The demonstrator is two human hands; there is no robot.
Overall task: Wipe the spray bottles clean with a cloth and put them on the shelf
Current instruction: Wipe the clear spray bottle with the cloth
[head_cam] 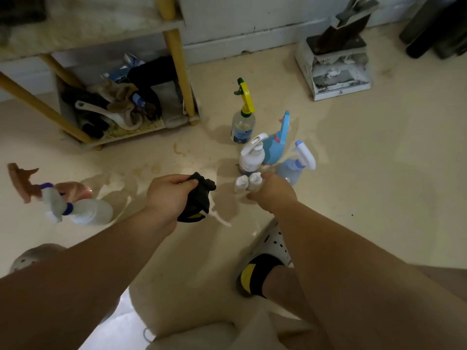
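Spray bottles (255, 152) stand clustered upright on the floor (353, 173) just beyond my right hand (274, 192), whose curled fingers reach at two small white bottles (247, 183) at the cluster's near edge; whether they grip I cannot tell. My left hand (169, 194) is clenched around a dark cloth (199, 198), well apart from the cluster. Two more bottles (63, 200) sit to my far left. The shelf (126, 97) lies ahead and left, so my right hand looks nearer for the pickup.
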